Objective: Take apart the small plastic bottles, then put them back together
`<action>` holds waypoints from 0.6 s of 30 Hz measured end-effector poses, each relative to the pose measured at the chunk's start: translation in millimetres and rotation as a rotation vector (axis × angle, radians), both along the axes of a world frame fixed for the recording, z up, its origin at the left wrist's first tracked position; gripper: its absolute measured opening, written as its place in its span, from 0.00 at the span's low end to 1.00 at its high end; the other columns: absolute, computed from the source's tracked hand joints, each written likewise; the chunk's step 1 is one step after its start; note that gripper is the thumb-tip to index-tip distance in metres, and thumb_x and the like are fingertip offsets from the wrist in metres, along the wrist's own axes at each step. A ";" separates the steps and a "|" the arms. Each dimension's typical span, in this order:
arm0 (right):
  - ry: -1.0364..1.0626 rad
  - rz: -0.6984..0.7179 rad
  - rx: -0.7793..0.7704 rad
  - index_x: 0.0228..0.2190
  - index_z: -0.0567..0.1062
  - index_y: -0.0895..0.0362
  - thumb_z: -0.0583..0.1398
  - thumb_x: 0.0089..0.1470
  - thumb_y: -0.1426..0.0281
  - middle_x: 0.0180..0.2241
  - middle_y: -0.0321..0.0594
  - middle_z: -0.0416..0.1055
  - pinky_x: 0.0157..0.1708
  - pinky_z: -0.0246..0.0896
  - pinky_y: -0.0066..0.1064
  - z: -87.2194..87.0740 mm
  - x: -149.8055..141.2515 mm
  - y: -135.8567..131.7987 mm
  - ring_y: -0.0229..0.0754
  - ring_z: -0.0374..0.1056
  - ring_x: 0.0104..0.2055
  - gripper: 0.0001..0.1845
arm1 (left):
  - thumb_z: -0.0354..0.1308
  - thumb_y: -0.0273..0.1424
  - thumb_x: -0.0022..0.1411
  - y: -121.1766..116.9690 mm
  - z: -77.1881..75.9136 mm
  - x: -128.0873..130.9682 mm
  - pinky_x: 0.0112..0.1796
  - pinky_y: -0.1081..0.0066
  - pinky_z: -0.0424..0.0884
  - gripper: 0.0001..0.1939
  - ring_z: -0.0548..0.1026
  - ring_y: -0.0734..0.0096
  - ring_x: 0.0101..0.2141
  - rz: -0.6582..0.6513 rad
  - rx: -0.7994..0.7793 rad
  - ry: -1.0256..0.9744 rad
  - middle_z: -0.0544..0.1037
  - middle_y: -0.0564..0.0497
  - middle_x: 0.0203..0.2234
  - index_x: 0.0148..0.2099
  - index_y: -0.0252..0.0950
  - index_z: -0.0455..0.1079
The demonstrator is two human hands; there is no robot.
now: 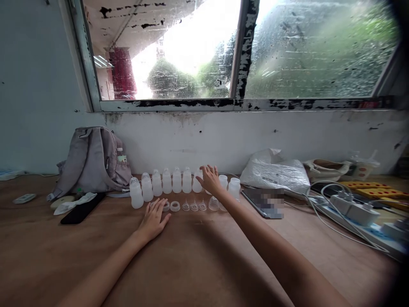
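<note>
A row of frosted baby bottles (pixel 166 182) runs along the wall, the left ones wearing clear domed caps. My right hand (pixel 209 180) is at the right part of this row, fingers spread and raised, and it partly hides a bottle behind it. Two bottles (pixel 234 186) right of the hand appear uncapped. My left hand (pixel 154 217) lies flat on the table, its fingertips touching or covering white collar rings; another ring (pixel 174 206) is beside it. Between the hands sit clear nipples (pixel 194 206). Clear caps (pixel 214 204) lie near my right forearm, which hides part of them.
On the left are a grey backpack (pixel 92 160), a black phone-like slab (pixel 81 209) and a crumpled tissue (pixel 75 203). To the right lie a phone (pixel 263 204), a plastic bag (pixel 276 172) and a power strip (pixel 354 211) with loose cables. The wall and window bound the back.
</note>
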State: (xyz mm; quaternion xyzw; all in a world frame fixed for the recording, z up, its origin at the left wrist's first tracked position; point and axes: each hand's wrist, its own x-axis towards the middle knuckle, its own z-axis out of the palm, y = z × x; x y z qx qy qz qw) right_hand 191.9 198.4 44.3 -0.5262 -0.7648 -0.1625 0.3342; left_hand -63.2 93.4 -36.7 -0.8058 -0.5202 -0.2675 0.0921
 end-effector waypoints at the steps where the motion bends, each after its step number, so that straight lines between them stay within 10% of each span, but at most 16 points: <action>1: 0.008 0.020 -0.003 0.44 0.62 0.60 0.54 0.51 0.67 0.41 0.50 0.67 0.50 0.43 0.47 -0.9 0.0 -1.4 0.52 0.56 0.50 0.17 | 0.44 0.37 0.60 -0.4 0.7 0.4 0.52 0.56 0.49 0.24 0.55 0.61 0.55 -0.011 0.015 0.003 0.62 0.46 0.53 0.58 0.39 0.49; 11: 0.419 0.308 0.065 0.46 0.61 0.56 0.51 0.54 0.62 0.38 0.45 0.64 0.38 0.61 0.35 2.0 7.4 -71.3 0.41 0.64 0.35 0.18 | 0.45 0.33 0.59 -16.1 15.7 8.8 0.52 0.60 0.51 0.22 0.58 0.61 0.53 -0.064 0.244 0.005 0.63 0.44 0.51 0.56 0.37 0.53; 18: 1.046 0.636 -0.542 0.36 0.62 0.55 0.57 0.49 0.61 0.32 0.38 0.66 0.36 0.66 0.34 -39.9 14.5 -151.0 0.39 0.65 0.36 0.15 | 0.51 0.43 0.54 -40.6 21.9 26.3 0.48 0.61 0.60 0.32 0.62 0.57 0.50 -0.306 0.281 0.029 0.60 0.40 0.53 0.57 0.36 0.49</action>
